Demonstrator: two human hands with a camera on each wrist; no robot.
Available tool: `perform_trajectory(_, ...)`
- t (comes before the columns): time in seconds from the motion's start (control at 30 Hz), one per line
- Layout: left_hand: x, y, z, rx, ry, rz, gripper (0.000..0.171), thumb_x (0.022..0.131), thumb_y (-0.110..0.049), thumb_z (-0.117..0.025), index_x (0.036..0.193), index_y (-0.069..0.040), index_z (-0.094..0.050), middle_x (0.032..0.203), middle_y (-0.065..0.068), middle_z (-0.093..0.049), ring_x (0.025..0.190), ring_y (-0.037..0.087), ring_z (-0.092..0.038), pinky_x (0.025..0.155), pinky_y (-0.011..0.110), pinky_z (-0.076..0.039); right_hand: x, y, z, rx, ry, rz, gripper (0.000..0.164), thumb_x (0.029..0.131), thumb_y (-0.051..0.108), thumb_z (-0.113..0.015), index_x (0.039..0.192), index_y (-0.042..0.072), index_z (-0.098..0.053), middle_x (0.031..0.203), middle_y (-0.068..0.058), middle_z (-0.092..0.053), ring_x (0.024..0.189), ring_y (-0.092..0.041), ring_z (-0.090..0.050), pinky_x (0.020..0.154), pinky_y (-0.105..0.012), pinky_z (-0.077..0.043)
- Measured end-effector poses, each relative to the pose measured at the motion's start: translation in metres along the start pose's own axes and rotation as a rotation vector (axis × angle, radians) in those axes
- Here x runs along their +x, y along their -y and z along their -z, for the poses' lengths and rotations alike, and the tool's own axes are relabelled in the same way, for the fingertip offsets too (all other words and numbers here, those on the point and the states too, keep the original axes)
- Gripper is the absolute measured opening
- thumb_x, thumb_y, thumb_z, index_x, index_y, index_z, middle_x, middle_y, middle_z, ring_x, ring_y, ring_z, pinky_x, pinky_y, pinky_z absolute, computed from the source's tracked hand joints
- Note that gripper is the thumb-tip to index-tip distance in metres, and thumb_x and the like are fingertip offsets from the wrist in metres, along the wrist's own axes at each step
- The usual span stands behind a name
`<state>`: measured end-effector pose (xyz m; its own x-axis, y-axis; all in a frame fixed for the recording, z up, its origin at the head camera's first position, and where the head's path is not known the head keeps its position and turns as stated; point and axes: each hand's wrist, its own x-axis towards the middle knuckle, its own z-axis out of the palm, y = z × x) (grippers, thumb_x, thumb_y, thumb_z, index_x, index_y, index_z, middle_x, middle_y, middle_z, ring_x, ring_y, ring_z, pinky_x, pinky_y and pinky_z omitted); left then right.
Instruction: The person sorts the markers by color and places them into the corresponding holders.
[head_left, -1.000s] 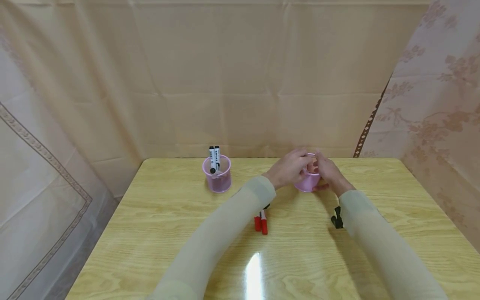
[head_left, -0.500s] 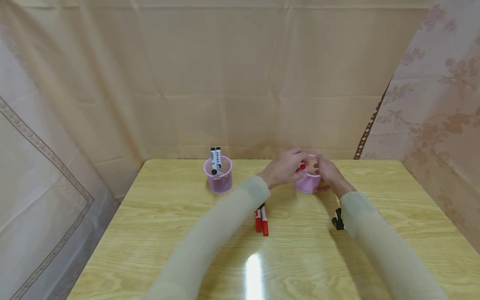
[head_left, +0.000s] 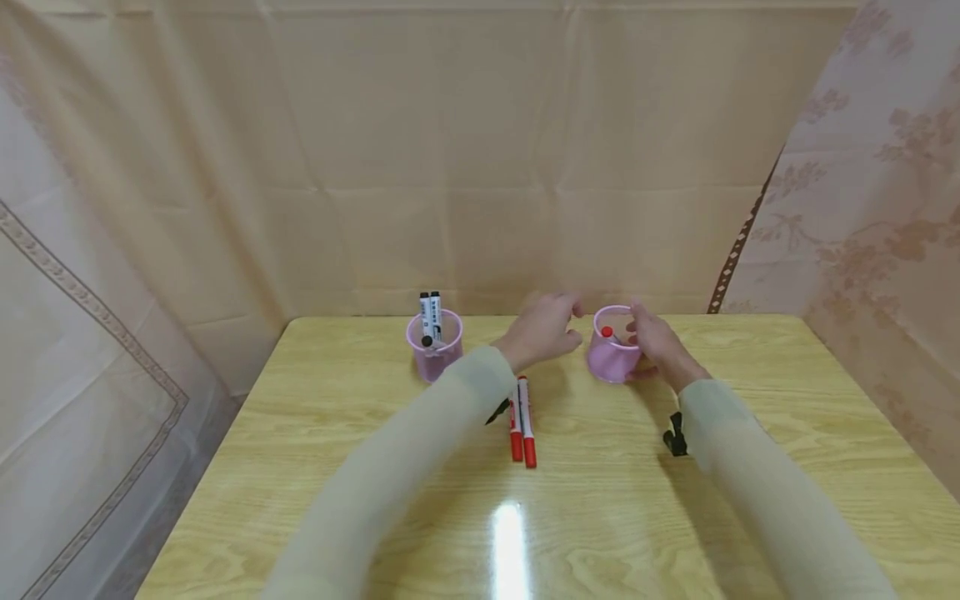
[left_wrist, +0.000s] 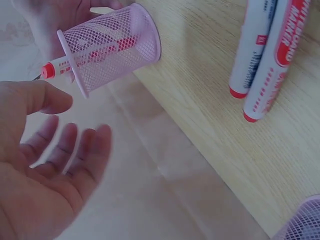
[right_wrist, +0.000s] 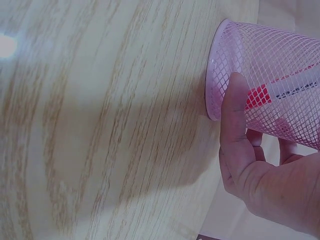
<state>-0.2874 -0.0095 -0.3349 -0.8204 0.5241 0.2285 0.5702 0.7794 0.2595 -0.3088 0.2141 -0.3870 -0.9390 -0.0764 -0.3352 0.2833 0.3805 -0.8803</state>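
Head view: locate the pink cup [head_left: 612,365] upright on the right half of the table [head_left: 600,517], gripped at its right side by the right hand [head_left: 660,346]. Note only the red end of the single marker [head_left: 607,332] inside. Refer to the left wrist view for most of its length through the mesh, tilted, end past the rim. Refer to the right wrist view for its red cap near the base and for one finger laid straight along the mesh. See the left hand [head_left: 542,330] near the pink cup but apart, holding nothing, fingers loosely bent, thumb clear. Observe two table markers [head_left: 525,425] side by side between the cups, one partly hidden by the left sleeve [head_left: 420,450]; print readable in the left wrist view. Find the second cup [head_left: 442,364] at left, containing black-capped markers [head_left: 431,318], lower edge overlapped by the same sleeve.
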Motion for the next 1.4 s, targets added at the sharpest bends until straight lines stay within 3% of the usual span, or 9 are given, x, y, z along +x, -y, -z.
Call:
perform_trajectory(0.17,-0.009,0.006,0.004,-0.038,0.066,0.124,0.032,0.088,-0.019,-0.073,0.117,-0.007,-0.064,0.11,0.003,-0.063,0.102,0.019,-0.054,0.087,0.031,-0.048,-0.002,0.001,0.002,0.009,0.003,-0.005,0.092,0.103,0.064,-0.01,0.153,-0.011,-0.022,0.156,-0.036,-0.023,0.143,-0.049,-0.028,0.08,-0.054,-0.06)
perform_trajectory(0.27,-0.016,0.008,0.007,-0.07,0.13,0.207,0.026,0.087,-0.017,-0.075,0.108,-0.007,-0.063,0.112,0.002,-0.054,0.095,0.017,-0.054,0.075,0.027,-0.049,-0.002,0.001,0.001,0.006,0.003,-0.011,0.094,0.102,0.066,-0.01,0.154,-0.011,-0.022,0.157,-0.036,-0.023,0.143,-0.049,-0.028,0.08,-0.053,-0.06)
perform_trajectory(0.4,-0.023,0.009,0.011,-0.036,0.268,0.347,0.013,0.09,-0.016,-0.071,0.088,-0.009,-0.059,0.094,0.001,-0.054,0.076,0.016,-0.053,0.061,0.026,-0.044,-0.002,0.001,0.002,0.01,0.01,-0.01,0.094,0.102,0.067,-0.009,0.154,-0.011,-0.021,0.157,-0.036,-0.022,0.142,-0.05,-0.029,0.081,-0.053,-0.059)
perform_trajectory(0.5,-0.028,0.011,0.011,0.016,0.372,0.434,0.014,0.091,-0.018,-0.066,0.081,-0.012,-0.058,0.08,0.002,-0.057,0.069,0.017,-0.052,0.058,0.027,-0.041,-0.002,0.001,0.002,0.02,0.019,-0.006,0.095,0.102,0.067,-0.009,0.154,-0.011,-0.02,0.157,-0.037,-0.022,0.14,-0.05,-0.031,0.081,-0.052,-0.059)
perform_trajectory(0.57,-0.031,0.014,0.01,0.022,0.419,0.474,0.014,0.092,-0.018,-0.064,0.08,-0.013,-0.058,0.079,0.001,-0.058,0.068,0.016,-0.052,0.057,0.027,-0.04,-0.002,0.0,0.002,0.021,0.023,-0.004,0.096,0.101,0.068,-0.009,0.154,-0.011,-0.02,0.156,-0.037,-0.023,0.139,-0.051,-0.033,0.08,-0.052,-0.059)
perform_trajectory(0.97,-0.043,0.038,-0.001,0.018,0.561,0.539,0.026,0.093,-0.03,-0.065,0.075,-0.013,-0.058,0.074,0.002,-0.052,0.063,0.016,-0.047,0.055,0.026,-0.041,-0.001,0.0,0.001,0.006,0.015,-0.012,0.096,0.101,0.068,-0.01,0.154,-0.011,-0.022,0.156,-0.037,-0.024,0.136,-0.051,-0.035,0.08,-0.052,-0.06)
perform_trajectory(1.27,-0.044,0.046,-0.008,0.014,0.6,0.528,0.018,0.091,-0.017,-0.063,0.074,-0.01,-0.063,0.076,0.004,-0.059,0.059,0.014,-0.048,0.05,0.023,-0.04,-0.002,0.003,0.0,-0.005,0.004,-0.018,0.096,0.101,0.069,-0.01,0.154,-0.01,-0.023,0.156,-0.036,-0.024,0.138,-0.048,-0.033,0.08,-0.051,-0.06)
perform_trajectory(1.4,-0.045,0.048,-0.015,0.051,0.62,0.508,0.016,0.088,-0.009,-0.061,0.073,-0.011,-0.058,0.077,0.005,-0.059,0.058,0.014,-0.05,0.049,0.022,-0.041,-0.001,0.002,0.0,0.003,0.01,-0.013,0.096,0.101,0.068,-0.01,0.154,-0.011,-0.022,0.156,-0.036,-0.024,0.139,-0.049,-0.032,0.08,-0.052,-0.06)
